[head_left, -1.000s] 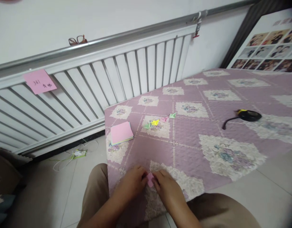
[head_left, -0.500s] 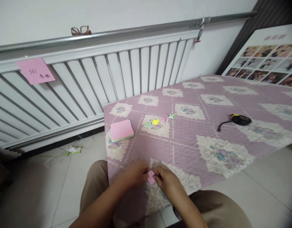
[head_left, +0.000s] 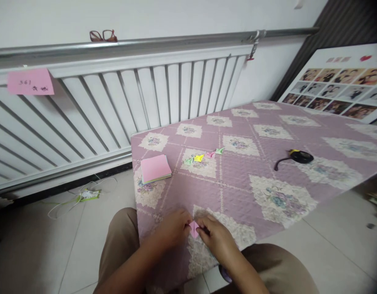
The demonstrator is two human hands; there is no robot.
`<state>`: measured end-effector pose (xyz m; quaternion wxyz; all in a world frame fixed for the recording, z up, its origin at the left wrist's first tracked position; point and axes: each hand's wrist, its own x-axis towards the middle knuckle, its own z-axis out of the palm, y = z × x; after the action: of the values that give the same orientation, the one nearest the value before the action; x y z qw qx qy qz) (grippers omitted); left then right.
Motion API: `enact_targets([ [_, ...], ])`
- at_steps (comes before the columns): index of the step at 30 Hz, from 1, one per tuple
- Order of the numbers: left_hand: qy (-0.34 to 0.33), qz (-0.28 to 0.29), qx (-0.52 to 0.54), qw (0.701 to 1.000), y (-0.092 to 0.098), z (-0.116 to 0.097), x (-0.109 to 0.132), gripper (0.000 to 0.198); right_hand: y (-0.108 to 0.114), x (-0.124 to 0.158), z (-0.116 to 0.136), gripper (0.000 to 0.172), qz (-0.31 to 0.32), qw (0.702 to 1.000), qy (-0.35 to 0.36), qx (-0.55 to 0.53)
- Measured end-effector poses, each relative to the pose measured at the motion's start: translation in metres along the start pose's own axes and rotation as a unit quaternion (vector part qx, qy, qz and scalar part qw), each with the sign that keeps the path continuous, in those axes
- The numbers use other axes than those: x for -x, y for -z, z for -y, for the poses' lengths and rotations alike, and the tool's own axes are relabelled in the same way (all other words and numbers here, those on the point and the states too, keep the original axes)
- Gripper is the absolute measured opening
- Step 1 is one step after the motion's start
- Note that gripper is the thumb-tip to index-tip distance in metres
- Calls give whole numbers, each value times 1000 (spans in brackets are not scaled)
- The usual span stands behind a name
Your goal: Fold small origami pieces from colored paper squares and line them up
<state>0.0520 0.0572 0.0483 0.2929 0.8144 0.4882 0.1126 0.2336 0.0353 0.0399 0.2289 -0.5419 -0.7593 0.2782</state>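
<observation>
A small folded piece of pink paper [head_left: 193, 229] is held between my two hands, just above the near end of the table. Its visible shape is a diamond with a crease or slit down the middle. My left hand [head_left: 175, 225] pinches its left corner, and my right hand [head_left: 215, 233] pinches the right corner between thumb and fingers. Farther back lie several small folded papers in a slanting row: a pale green one [head_left: 188, 161], a yellow one [head_left: 198, 158], a pink one [head_left: 210, 155] and another green one [head_left: 219, 151]. A stack of square paper [head_left: 156, 168], pink on top, sits to the left.
A black tape measure [head_left: 301, 157] with a strap lies on the patterned tablecloth [head_left: 237, 188] at right. Behind the table runs a white radiator [head_left: 163, 94], with glasses [head_left: 103, 36] on its pipe and a pink note [head_left: 30, 81]. A photo board [head_left: 335, 87] leans at the back right.
My view has shifted slightly, so the radiator, tape measure and photo board sit a little differently. Both hands keep their pinch on the pink paper, whose middle crease looks slightly more open.
</observation>
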Motion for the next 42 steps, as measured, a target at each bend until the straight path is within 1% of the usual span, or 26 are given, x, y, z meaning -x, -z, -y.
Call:
enact_targets([
  [4,4,15,-3,1000,2,3,-5,12,4,-4,-1,11,24,1000,7,-1],
  [9,20,18,-1,1000,1,3,-5,12,4,-9,-3,11,31,999,-6,11],
  [13,39,16,-6,999,2,-2,-6,8,4,-12,-4,10,37,999,-8,3],
  [18,62,3,-22,998,3,-12,-5,7,2,-13,-9,12,38,999,9,-7],
  [22,72,-2,-24,997,2,-15,-4,6,2,-13,-9,12,45,999,6,-8],
  [27,63,-10,-20,998,-1,-15,-1,3,5,-10,-7,12,40,999,22,-7],
  [33,53,-8,-9,999,-2,-12,0,6,3,-7,-6,13,29,999,29,25],
  [38,40,2,-8,999,-2,-11,-1,8,6,-7,-3,14,28,999,36,12],
  [42,18,-3,-11,1000,-2,-9,-2,10,6,-7,0,16,28,998,46,15],
])
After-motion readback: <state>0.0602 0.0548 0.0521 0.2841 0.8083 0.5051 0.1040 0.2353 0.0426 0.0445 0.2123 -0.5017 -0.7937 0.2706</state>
